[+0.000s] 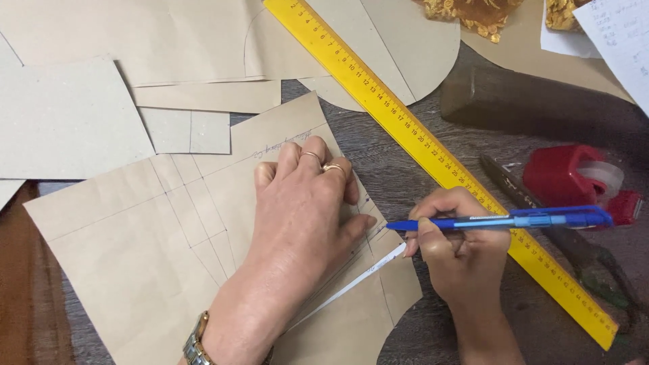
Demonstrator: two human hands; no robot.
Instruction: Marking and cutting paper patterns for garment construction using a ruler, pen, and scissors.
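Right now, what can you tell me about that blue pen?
The blue pen is a slim plastic ballpoint with a clip near its back end. It lies almost level, tip pointing left, held in the right hand. Its tip sits at the edge of the brown paper pattern piece, near the left hand.

Under our left hand (304,216) the drawn lines on the brown paper pattern (155,257) vanish; beyond our right hand (460,243), scissors (574,250) run under the yellow ruler (405,128).
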